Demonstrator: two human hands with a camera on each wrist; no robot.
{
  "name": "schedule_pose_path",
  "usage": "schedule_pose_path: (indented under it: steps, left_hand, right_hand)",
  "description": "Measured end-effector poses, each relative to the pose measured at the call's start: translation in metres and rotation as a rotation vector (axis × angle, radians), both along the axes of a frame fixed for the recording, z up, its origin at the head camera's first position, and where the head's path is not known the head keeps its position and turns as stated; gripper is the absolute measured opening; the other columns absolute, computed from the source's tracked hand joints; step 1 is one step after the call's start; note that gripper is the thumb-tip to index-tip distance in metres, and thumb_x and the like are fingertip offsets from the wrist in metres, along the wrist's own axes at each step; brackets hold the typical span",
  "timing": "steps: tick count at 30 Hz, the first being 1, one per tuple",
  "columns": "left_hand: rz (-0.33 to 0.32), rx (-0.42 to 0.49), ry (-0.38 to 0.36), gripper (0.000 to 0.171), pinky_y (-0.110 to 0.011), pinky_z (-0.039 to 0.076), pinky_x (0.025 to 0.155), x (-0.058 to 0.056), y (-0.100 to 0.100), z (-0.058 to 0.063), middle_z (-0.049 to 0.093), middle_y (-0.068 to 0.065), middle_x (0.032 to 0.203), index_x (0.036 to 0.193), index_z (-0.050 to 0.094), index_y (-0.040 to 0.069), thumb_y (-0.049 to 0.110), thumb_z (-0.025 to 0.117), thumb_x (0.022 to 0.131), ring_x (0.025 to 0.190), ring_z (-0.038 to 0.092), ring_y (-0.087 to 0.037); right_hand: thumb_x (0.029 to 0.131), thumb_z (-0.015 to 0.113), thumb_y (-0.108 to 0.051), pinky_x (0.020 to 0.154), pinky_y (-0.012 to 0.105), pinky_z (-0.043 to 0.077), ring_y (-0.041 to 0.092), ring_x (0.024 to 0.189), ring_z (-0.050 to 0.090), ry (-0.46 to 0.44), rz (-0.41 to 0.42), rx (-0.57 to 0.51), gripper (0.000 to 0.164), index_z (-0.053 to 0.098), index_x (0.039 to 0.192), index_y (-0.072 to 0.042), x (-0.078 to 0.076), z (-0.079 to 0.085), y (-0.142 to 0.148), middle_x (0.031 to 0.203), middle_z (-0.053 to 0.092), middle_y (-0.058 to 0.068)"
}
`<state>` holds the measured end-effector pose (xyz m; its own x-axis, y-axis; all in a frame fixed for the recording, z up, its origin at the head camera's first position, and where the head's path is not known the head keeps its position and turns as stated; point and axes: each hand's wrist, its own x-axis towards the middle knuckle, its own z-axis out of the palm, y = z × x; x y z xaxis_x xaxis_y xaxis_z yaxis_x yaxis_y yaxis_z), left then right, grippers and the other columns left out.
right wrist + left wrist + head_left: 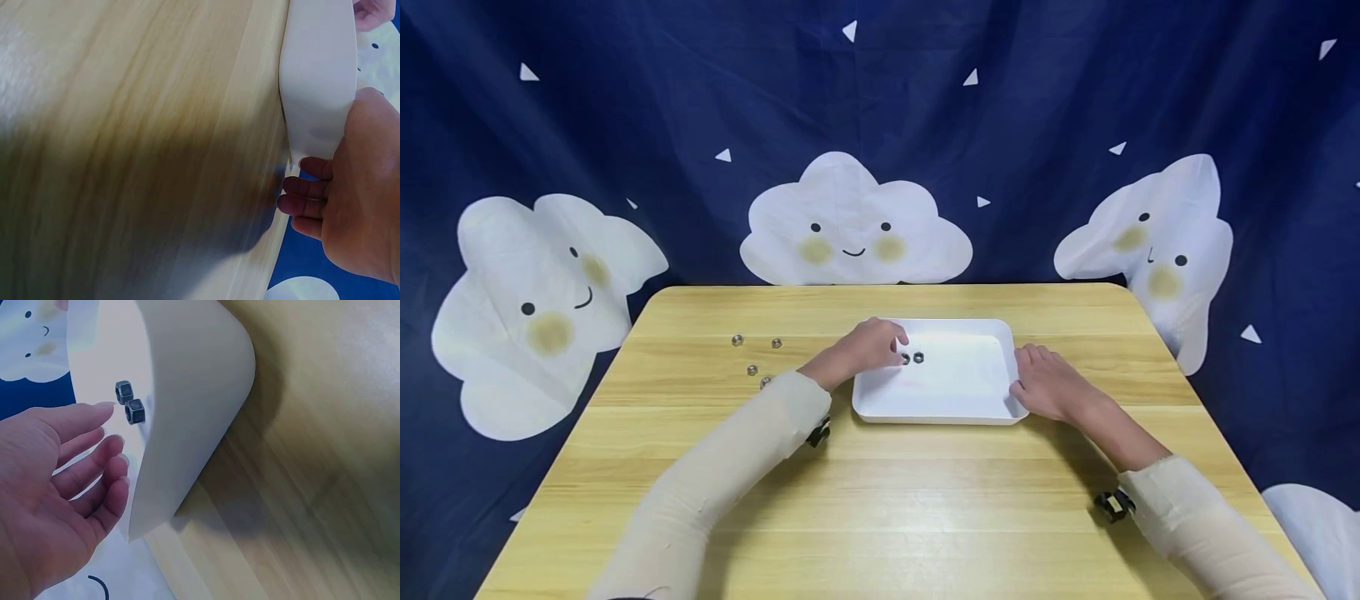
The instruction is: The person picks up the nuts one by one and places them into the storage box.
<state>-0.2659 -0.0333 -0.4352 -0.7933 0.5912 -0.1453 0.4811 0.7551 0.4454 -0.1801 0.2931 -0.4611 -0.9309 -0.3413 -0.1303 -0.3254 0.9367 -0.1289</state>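
Observation:
A white rectangular tray (pixel 955 408) lies on the table with two metal hex nuts (pixel 919 357) side by side in its left part. Over the tray's left end is my left hand (pixel 871 343), its fingers loosely bent and apart. In the left wrist view, both nuts (pixel 134 411) sit just beyond those fingertips, and nothing is held. My right hand (pixel 1051 383) grips the tray's right end. The right wrist view has its thumb at the rim and the fingers (pixel 306 187) against the outer wall; the fingertips' contact is partly hidden.
Several more hex nuts (pixel 752 370) lie scattered on the wooden table (pixel 880 500) left of the tray, one close to the left forearm. Behind the table hangs a dark blue curtain (pixel 1015 108) with white clouds. Each wrist carries a small black camera (pixel 1114 505).

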Motion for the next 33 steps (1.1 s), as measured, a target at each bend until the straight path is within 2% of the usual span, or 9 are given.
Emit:
schedule_pose_path:
  steps: [15,24,33]
  left_hand:
    - [-0.011,0.009,0.1,0.029,-0.037,0.056,0.098,0.007,-0.014,0.001,0.078,-0.006,0.111,0.123,0.075,0.01,0.02,0.074,0.096,0.105,0.071,-0.022]
    - [0.012,0.045,0.17,0.025,-0.037,0.056,0.092,0.015,-0.025,0.008,0.077,-0.004,0.105,0.119,0.076,0.011,0.02,0.074,0.095,0.101,0.07,-0.022]
    - [0.003,0.028,0.212,0.024,-0.034,0.056,0.089,0.023,-0.036,0.014,0.076,-0.004,0.105,0.118,0.077,0.011,0.02,0.074,0.096,0.096,0.067,-0.019]
  right_hand:
    - [0.098,0.043,-0.023,0.107,0.062,0.042,0.043,0.12,0.051,0.01,0.007,0.007,0.05,0.043,0.132,0.013,0.0,0.0,0.0,0.129,0.052,0.028]
    - [0.097,0.047,-0.021,0.101,0.059,0.044,0.039,0.113,0.053,0.034,0.013,0.01,0.041,0.047,0.124,0.01,0.001,-0.002,0.0,0.122,0.055,0.024]
    - [0.097,0.045,-0.022,0.103,0.06,0.043,0.041,0.115,0.052,0.016,0.008,0.009,0.044,0.046,0.126,0.011,0.001,0.0,-0.002,0.124,0.053,0.026]
